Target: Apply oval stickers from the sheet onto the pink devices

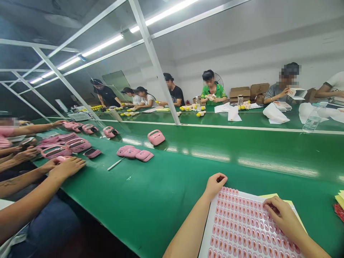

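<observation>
A white sheet (pixel 251 196) covered in rows of glossy pink oval stickers (pixel 236 225) lies on the green table in front of me. At its upper left corner is my left hand (pixel 216 184), the fingers curled into a pinch. Whatever is between those fingertips is too small to make out. Bent over the sheet's right side, my right hand (pixel 281 215) has thumb and forefinger together at the upper rows of stickers. Its fingers hide what they pinch. Part of the top row, right of the left-hand stickers, is bare backing. Yellow paper (pixel 270 196) sticks out from underneath.
Pink handled cases (pixel 156 137) sit along the green bench. Pink flat pieces (pixel 131 153) and a white stick (pixel 116 164) lie left of me. A co-worker's hands (pixel 66 166) work at far left. Across stand a water bottle (pixel 313 120) and several people.
</observation>
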Tool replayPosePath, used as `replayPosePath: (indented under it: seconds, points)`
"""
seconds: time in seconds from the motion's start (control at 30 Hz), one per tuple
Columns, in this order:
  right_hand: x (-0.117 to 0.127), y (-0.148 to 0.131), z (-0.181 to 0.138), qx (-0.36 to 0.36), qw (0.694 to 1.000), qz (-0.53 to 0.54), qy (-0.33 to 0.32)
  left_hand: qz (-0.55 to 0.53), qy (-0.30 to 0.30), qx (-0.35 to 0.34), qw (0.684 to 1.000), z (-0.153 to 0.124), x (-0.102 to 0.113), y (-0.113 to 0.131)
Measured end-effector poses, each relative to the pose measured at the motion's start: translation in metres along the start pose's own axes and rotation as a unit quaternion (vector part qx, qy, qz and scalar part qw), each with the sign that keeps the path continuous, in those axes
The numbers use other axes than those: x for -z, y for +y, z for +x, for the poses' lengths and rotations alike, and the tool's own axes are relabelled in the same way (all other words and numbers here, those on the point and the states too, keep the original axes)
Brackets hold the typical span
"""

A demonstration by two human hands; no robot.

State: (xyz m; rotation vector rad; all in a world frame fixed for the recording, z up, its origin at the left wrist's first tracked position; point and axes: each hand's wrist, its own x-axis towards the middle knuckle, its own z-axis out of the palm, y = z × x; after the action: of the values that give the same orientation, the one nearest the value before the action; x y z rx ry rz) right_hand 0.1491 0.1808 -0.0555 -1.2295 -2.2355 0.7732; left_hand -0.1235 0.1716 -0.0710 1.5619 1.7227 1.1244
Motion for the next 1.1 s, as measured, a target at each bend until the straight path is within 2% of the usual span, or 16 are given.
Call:
replayPosePath:
  seconds: [0.4,1.1]
  points:
    - [0.000,0.010,0.002,0.005,1.000,0.025,0.001,0.000,-0.008,0.002,1.000,0.001,-0.002,0.003]
    - [0.003,0.009,0.005,0.014,1.000,0.006,0.002,-0.005,-0.020,-0.002,1.000,0.001,-0.004,0.006]
